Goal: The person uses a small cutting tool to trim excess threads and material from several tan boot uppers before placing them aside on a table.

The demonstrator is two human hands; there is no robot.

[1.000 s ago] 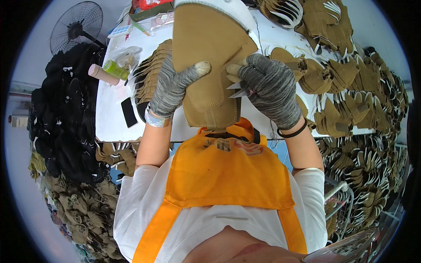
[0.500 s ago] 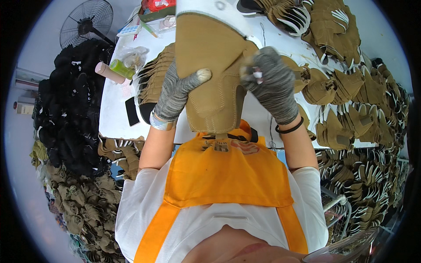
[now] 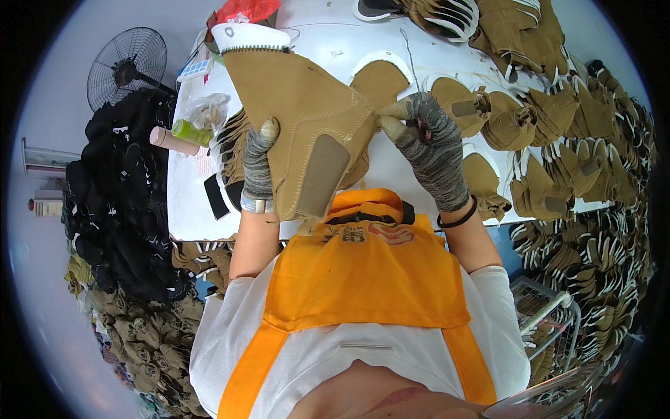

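A tan boot upper [image 3: 296, 112] with pale stitching, a darker patch and a white band along its top is held up over the table, tilted. My left hand [image 3: 258, 164], in a grey knit glove, grips its left edge, thumb on the front and the other fingers hidden behind. My right hand [image 3: 433, 150], gloved alike with bare-looking light fingertips, pinches the upper's right corner between thumb and fingers. A small reddish thing shows between the right hand's curled fingers, too small to name.
Stacks of tan uppers [image 3: 509, 122] line the table's right side. A dark phone [image 3: 216, 197], a pink bottle [image 3: 173, 141] and a green bottle [image 3: 192, 133] lie at the left. Beyond stand a black heap [image 3: 118, 188] and a fan [image 3: 125, 70]. Another upper [image 3: 380, 80] lies behind the held one.
The boot upper has turned and tipped to the left, and its patched side now faces me. My right hand has gone from a blurred fist beside it to a pinch on its corner.
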